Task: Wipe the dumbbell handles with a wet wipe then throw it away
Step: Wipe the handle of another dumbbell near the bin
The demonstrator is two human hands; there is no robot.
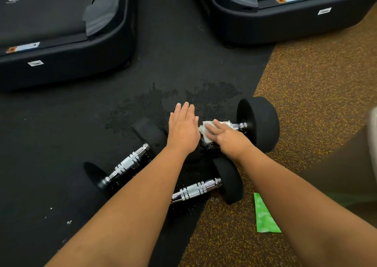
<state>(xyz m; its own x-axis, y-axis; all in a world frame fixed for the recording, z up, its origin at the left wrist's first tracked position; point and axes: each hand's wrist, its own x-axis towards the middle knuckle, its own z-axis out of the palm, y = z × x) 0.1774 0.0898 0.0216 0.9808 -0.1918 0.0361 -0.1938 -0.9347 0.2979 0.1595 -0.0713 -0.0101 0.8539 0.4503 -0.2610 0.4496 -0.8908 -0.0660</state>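
Three black dumbbells with chrome handles lie on the floor. The far dumbbell (259, 123) has a white wet wipe (206, 132) wrapped over its handle, and my right hand (226, 138) presses on that wipe. My left hand (183, 128) lies flat, fingers together, on the far dumbbell's left weight, which it mostly hides. A second dumbbell (126, 162) lies at an angle to the left. The third dumbbell (195, 191) sits nearest me, partly under my left forearm.
Two black treadmill bases (61, 62) (285, 21) stand at the back left and back right. A wet patch (163, 103) darkens the black mat behind the dumbbells. A green wipe packet (263, 215) lies on the brown speckled floor at the right.
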